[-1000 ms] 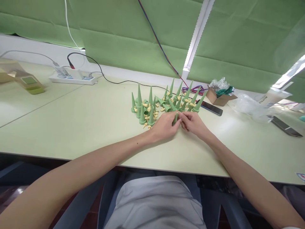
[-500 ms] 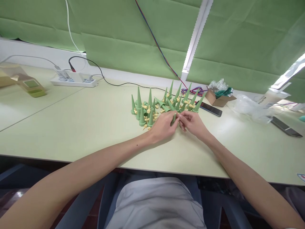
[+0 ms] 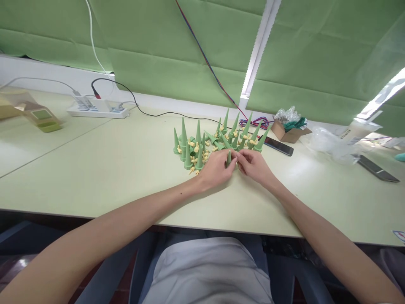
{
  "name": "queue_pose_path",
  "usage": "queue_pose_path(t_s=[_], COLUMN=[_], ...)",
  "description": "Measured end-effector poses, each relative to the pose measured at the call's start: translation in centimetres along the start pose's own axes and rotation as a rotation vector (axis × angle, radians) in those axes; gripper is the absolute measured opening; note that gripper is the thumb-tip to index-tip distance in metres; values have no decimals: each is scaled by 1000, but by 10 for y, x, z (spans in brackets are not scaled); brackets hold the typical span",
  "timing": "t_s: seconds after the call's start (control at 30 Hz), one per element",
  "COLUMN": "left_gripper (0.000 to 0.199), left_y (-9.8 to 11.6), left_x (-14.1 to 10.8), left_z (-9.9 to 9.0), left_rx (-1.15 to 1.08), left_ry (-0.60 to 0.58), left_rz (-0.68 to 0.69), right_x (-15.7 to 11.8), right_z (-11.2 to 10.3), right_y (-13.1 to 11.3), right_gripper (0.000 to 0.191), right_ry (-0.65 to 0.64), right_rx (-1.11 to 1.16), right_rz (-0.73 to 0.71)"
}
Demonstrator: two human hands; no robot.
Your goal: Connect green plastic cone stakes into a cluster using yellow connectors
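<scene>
My left hand (image 3: 218, 165) is closed around a green cone (image 3: 228, 158), whose tip shows between thumb and fingers. Right beside it, my right hand (image 3: 252, 164) has its fingers pinched together, touching the left fingertips; whatever they hold is too small to make out. Behind both hands several green cones (image 3: 183, 137) stand upright on the table (image 3: 126, 169), and a few lie on their sides. Small yellow pieces (image 3: 196, 147) are scattered among the cones, some of them attached to the cones' sides.
A black phone (image 3: 276, 145) and a cardboard box (image 3: 289, 134) lie right of the cones. Further right are plastic wrap (image 3: 329, 145), a white bottle (image 3: 357, 128) and a dark device (image 3: 376, 169). A power strip (image 3: 98, 111) with cables sits at the back left, beside a small package (image 3: 44, 116).
The camera view has shifted slightly. The cone in my left hand is a little more upright, and my fingertips have moved slightly closer together.
</scene>
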State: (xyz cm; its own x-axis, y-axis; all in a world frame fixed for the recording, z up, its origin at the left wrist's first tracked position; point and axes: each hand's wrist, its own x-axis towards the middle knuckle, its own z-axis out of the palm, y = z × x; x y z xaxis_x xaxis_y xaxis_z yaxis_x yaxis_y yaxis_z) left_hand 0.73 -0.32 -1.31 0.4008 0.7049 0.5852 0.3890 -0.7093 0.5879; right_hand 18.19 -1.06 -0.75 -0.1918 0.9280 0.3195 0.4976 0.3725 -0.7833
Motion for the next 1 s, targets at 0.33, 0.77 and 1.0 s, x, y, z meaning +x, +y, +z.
queue_pose_path(t_s=[0.33,0.77,1.0], left_gripper=[21,16,17], left_y=[5,-1,1], left_x=[1,-2,-1], left_z=[-3,1,-1], left_rx=[-33,27,5], left_ry=[0,8,11], left_rz=[-99,47,9], right_x=[0,0,-1], right_z=[1,0,0], right_y=[1,-1,-3], right_gripper=[53,55,51], right_ry=[-19,-19,-3], right_rx=[151,136,61], right_rz=[6,40,-19])
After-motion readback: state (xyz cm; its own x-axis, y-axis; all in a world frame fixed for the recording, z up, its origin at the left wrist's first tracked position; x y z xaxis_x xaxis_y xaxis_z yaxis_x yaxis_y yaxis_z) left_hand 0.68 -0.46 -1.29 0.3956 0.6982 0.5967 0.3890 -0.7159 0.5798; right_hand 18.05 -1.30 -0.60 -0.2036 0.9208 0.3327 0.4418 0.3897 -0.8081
